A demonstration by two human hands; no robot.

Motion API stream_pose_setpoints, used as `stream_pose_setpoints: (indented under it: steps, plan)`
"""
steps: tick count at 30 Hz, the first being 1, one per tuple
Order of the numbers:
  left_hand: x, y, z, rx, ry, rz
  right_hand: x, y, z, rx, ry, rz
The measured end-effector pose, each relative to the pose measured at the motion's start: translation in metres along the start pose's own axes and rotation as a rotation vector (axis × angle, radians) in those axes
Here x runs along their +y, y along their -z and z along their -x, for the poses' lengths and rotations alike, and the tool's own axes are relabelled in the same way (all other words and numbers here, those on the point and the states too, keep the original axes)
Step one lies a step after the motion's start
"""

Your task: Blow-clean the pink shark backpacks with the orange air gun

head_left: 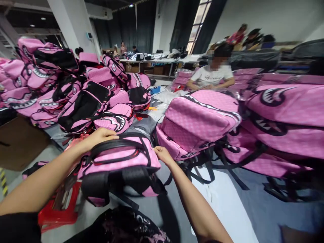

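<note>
A pink-and-black backpack (113, 166) lies close in front of the person's body, beside a fuller pink checked backpack (192, 125). The left hand (105, 135) is bent over its far upper edge, near a black padded band (116, 143); how tightly those fingers close cannot be told. The right hand (163, 154) has its fingers pinched together on the right-hand edge. It looks soft, light and hardly fragile, likely to sag, so the seamed edges or padded band should give the surest hold.

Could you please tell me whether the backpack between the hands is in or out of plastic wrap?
Out: the backpack shows bare pink fabric and an uncovered black handle, and the right hand touches the fabric.
</note>
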State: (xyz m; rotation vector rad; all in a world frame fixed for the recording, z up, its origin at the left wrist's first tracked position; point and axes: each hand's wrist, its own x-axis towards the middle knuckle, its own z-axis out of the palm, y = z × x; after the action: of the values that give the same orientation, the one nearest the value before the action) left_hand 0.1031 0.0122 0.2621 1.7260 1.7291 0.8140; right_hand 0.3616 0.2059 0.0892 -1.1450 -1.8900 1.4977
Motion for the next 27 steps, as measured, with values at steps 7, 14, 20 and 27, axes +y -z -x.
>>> stream_pose_setpoints:
  steps: [7, 14, 20, 27]
  plan:
    - [-0.008, 0.004, -0.019, 0.054, 0.053, 0.06, -0.098, 0.019, 0.062, 0.243, 0.507, 0.13]
    - [-0.013, 0.029, -0.02, -0.204, 0.012, 0.007, -0.166, -0.009, 0.09, 0.037, 0.734, 0.729]
    - [-0.045, 0.029, -0.027, -0.221, -0.019, 0.217, -0.202, -0.031, 0.083, 0.157, 0.767, 1.398]
    - [-0.07, 0.02, -0.025, -0.009, 0.055, 0.376, -0.233, -0.051, 0.117, 0.133, 0.748, 1.58]
